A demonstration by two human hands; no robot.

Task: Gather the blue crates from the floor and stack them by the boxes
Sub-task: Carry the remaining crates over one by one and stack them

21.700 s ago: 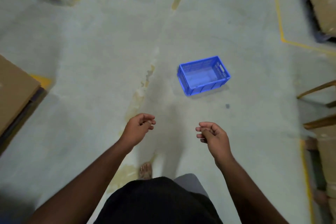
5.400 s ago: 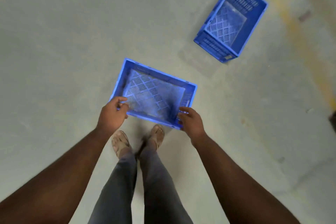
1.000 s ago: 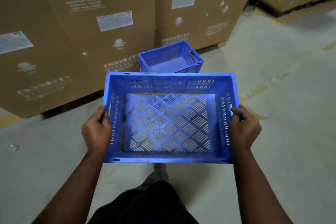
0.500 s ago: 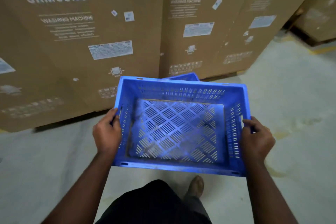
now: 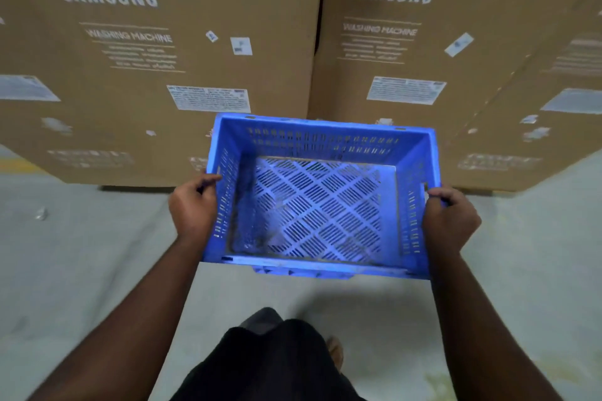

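I hold an empty blue crate [image 5: 321, 208] level in front of me, its slotted bottom facing up to the camera. My left hand [image 5: 193, 210] grips its left short wall and my right hand [image 5: 451, 220] grips the right one. A strip of a second blue crate [image 5: 303, 271] shows just under the near edge of the held crate; the rest of it is hidden. Two large brown washing machine boxes stand right behind, the left box [image 5: 156, 58] and the right box [image 5: 423, 52].
Pale concrete floor [image 5: 81, 254] lies to my left and right. A small scrap [image 5: 41, 213] lies on the floor at the left. A faint yellow floor line [image 5: 16, 166] shows at the far left by the box base.
I have stepped closer to the boxes with the crate. The crate that stood on the floor by the boxes is now almost wholly hidden under the held one.
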